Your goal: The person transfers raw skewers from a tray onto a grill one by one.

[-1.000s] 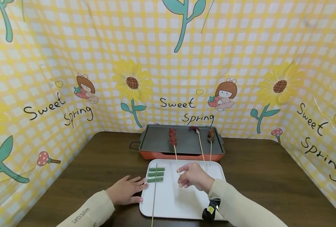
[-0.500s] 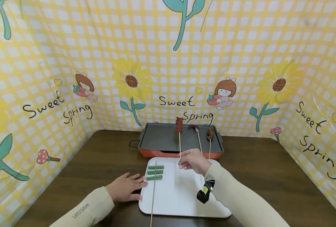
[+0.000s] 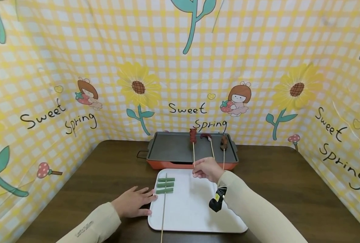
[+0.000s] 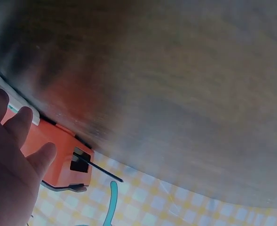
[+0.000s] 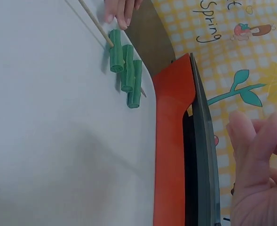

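Note:
In the head view, my right hand (image 3: 208, 168) pinches the bare end of a red meat skewer (image 3: 193, 136), whose meat is over the right half of the griddle (image 3: 168, 148). The right wrist view shows that hand (image 5: 260, 165) with thumb and fingertips together; the stick is not visible there. My left hand (image 3: 134, 202) lies with fingers extended at the white tray's (image 3: 198, 216) left rim, fingertips touching it. Beside those fingers, a skewer of green vegetable pieces (image 3: 165, 185) lies on the tray. I cannot tell whether the red meat touches the griddle plate.
Right of the held skewer, one with a dark red curled piece (image 3: 205, 136) and one with brown meat (image 3: 224, 143) lie on the griddle. Its wire handle (image 3: 142, 154) sticks out left. A checked cloth (image 3: 180, 67) hangs behind the brown table (image 3: 277, 189).
The red meat skewer has risen off the griddle and shifted right and away with my right hand, then dipped slightly. My left hand has stayed at the tray rim.

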A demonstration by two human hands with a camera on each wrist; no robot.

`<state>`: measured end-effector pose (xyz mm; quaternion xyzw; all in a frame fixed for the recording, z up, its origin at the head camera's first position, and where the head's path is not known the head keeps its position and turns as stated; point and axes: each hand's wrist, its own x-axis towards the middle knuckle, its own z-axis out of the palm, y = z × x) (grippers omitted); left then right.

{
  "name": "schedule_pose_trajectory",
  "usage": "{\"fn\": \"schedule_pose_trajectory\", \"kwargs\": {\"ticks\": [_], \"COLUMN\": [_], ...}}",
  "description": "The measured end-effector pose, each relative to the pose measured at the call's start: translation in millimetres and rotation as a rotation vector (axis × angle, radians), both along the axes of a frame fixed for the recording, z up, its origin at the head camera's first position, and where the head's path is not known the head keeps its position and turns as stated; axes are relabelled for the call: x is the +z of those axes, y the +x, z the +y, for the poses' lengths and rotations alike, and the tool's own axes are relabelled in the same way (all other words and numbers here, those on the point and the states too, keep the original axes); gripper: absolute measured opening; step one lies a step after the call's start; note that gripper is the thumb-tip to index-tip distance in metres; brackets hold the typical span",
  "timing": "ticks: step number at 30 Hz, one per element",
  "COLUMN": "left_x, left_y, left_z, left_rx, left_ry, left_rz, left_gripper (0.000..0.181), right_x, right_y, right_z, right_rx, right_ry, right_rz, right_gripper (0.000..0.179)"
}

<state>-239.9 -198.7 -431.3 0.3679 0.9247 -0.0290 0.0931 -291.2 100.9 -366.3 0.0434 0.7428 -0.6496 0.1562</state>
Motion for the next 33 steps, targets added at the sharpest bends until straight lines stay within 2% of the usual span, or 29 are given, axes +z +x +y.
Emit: {"fn": "schedule_pose_trajectory", "kwargs": {"ticks": [11,16,22,33], "left_x": [-0.4,1.0,-0.6,-1.0], "left_y": [3.2,3.7,5.4,5.2], "left_z": [-2.1,-0.3,0.2,-2.3], "left_rx": [-0.020,-0.042,-0.039,-0.048], "left_ry": [0.025,0.009,-0.001,-0.009], "left_rz": [0.035,0.066,0.074,0.093], "left_gripper": [0.056,0.056,0.055,0.055], "right_x": [-6.5,-10.1,-12.7,-8.6], "right_y": [-0.6,-2.0,-1.5,-3.0], "right_z": [-3,-3,-2,-4], "right_rx": [0.009,-0.013,-0.001,-0.004], "right_ry": [0.039,0.039,0.050,0.031], "right_rz": [-0.018,-0.017,-0.009,0.008], "right_gripper": [0.033,0.032,0.034,0.027]}}
